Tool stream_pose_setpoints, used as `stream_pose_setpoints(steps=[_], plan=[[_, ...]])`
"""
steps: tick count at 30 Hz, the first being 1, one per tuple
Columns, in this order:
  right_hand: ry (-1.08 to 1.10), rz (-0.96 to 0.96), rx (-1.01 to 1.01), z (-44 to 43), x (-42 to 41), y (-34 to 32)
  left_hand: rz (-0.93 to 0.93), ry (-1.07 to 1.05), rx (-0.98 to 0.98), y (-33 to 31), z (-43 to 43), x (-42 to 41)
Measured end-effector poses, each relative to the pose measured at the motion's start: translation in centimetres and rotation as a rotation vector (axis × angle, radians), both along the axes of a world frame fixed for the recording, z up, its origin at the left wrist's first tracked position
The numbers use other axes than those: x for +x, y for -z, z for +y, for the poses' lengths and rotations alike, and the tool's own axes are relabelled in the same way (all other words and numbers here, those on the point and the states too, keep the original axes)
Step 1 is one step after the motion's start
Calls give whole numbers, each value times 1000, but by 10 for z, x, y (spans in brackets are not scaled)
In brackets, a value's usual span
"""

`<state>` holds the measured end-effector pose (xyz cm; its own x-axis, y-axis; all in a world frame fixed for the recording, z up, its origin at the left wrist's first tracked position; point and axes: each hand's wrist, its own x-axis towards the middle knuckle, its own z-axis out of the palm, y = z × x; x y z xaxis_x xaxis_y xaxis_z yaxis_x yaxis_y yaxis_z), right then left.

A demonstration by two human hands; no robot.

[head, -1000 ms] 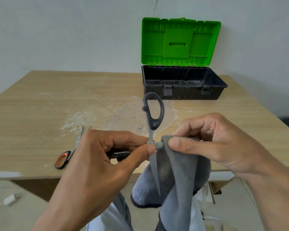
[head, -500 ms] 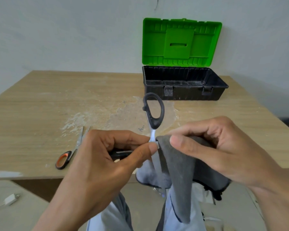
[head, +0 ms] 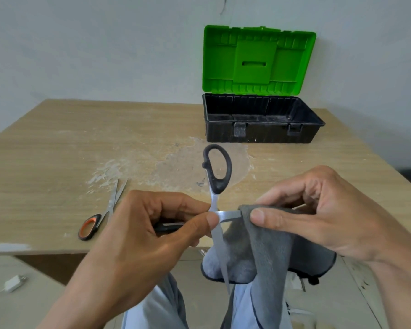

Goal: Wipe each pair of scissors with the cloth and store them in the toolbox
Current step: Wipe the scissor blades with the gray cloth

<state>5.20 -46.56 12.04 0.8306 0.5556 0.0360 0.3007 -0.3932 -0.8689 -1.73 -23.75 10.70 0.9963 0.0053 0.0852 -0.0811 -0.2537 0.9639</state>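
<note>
Grips the black-handled scissors [head: 218, 184] with the left hand [head: 138, 236], up in the air over the near edge of the counter [head: 45, 150]: thumb and forefinger pinched at the pivot, the other fingers [head: 166, 205] curled round the lower handle, mostly hidden in the palm. Spread wide open, with one handle loop standing up free of any hand, one blade pointing straight down and the other blade running sideways to the right. Pinches the grey cloth [head: 268, 252] with the right hand [head: 330, 214], thumb in front and curled fingers behind, folded over that sideways blade, with only a short bare piece of metal visible between the two thumbs. Below the right hand, the rest of the cloth hanging down, touching the downward blade or just behind it, not possible to tell which. To the left of the left hand and well apart from it, the orange-handled scissors [head: 90, 225] flat on the counter, blades a little open and pointing away. At the far side of the counter, against the wall, the black toolbox [head: 259, 134] with its green lid [head: 254, 60] standing upright; inside dark, contents not clear. On the floor at lower left, a white plug [head: 13, 282] with a cable
</note>
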Motion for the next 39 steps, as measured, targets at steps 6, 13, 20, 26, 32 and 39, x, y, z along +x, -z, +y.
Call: stream_pose_setpoints(steps=[6,13,20,26,32,39], plan=[[-14,-38,24,18,-8,3,-66,44,52,0,-6,1],[-26,14,-10,11,0,1,-74,19,73,1,2,-5],[-10,-16,44,21,-6,3,-114,40,64,-3,-3,-2],[-30,13,52,7,4,-4,-45,-29,59,-5,8,-3],[-12,78,125,-8,4,1,0,-25,6,-3,12,-2],[4,-22,93,-1,-6,7,-18,-34,22,-9,5,-3]])
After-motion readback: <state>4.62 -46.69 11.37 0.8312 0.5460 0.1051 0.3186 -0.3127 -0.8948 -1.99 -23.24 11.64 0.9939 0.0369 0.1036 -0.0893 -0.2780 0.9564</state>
